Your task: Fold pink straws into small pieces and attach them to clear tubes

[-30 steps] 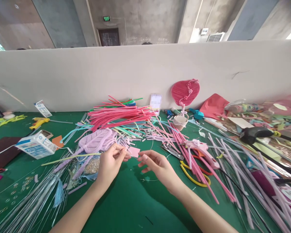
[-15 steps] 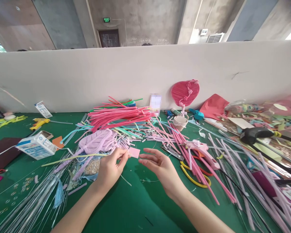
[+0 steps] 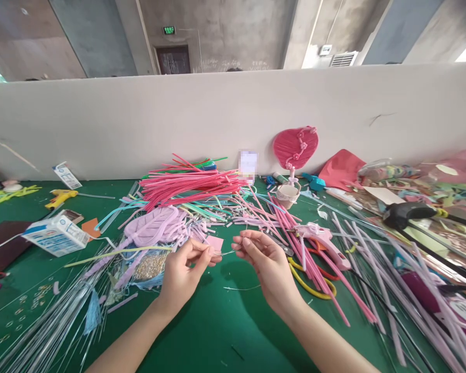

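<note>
My left hand is closed, its fingertips pinching one end of a thin pale strand. The closed fingers of my right hand grip the other end, so it spans the short gap between both hands. Whether it is wire or thread I cannot tell. A small pink card shows just behind my left fingertips; whether they touch it is unclear. Another thin strand lies on the green table below. Left of my hands rests a lilac leaf shape made of fuzzy stems.
Red and pink fuzzy stems are piled behind my hands. To the right are a pink glue gun, yellow-handled scissors and lilac stems. A pink fan shape stands in a small cup. Wires and a carton lie left.
My right hand has closed its fingers on the strand, which hung below my left hand before. The strand is now stretched between both hands. The pink card shows in about the same place.
</note>
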Available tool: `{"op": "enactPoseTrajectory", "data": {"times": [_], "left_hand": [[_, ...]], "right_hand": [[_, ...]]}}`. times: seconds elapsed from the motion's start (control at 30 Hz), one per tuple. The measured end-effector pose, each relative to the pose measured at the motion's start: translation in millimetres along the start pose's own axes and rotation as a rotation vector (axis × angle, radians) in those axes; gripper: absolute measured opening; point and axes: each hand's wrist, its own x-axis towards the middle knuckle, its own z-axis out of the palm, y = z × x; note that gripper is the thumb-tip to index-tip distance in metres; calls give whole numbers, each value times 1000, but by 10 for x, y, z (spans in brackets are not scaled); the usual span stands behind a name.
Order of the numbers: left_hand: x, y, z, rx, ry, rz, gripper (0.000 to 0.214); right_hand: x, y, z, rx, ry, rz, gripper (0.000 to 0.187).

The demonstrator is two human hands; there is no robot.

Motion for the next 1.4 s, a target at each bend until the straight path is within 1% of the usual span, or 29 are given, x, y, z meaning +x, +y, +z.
{"op": "enactPoseTrajectory", "data": {"times": [0.07, 0.13, 0.23, 0.37, 0.43, 0.5, 0.57, 0.7, 0.8, 0.9, 0.97, 1.1, 1.17, 1.2, 1.23, 1.33, 1.4], "left_hand": [[38, -4, -6, -99, -30, -98, 23], [77, -9, -22, -173, -56, -180, 26], [111, -11, -39, -233, -76, -248, 28], [108, 3, -44, -231, -92, -257, 29], [104, 7, -46, -211, -97, -248, 29], [104, 3, -50, -180, -102, -231, 29], [104, -12, -53, -135, -109, -202, 28], [89, -68, -47, -8, -110, -86, 24], [64, -113, -39, 99, -105, 12, 20], [37, -153, -30, 227, -91, 154, 14], [19, -177, -23, 354, -65, 314, 9], [-15, -211, -4, 639, 3, 708, 7], [-22, -213, 5, 742, 9, 861, 9], [-20, -210, 7, 773, 14, 907, 10], [-16, -206, 6, 785, 21, 925, 10], [13, -188, -23, 783, 81, 900, 8], [34, -178, -64, 836, 101, 937, 10]], "right_hand": [[10, -45, -15, 65, -79, 83, 26], [18, -79, -33, 102, -163, 131, 25], [25, -101, -53, 70, -228, 111, 27], [29, -100, -61, -40, -240, 65, 33], [37, -81, -65, -125, -230, 7, 38], [49, -40, -75, -218, -201, -67, 41], [61, 13, -89, -320, -153, -120, 38], [77, 84, -118, -513, -70, -167, 24], [83, 80, -127, -587, -33, -199, 23], [88, 80, -123, -576, 11, -219, 26], [91, 97, -112, -503, 22, -205, 29], [104, 131, -87, -360, 32, -169, 30], [117, 118, -91, -374, 38, -169, 31], [126, 102, -100, -417, 46, -179, 33], [134, 82, -112, -479, 57, -200, 34], [150, 18, -159, -729, 90, -299, 34], [148, -8, -178, -837, 85, -318, 34]]}}
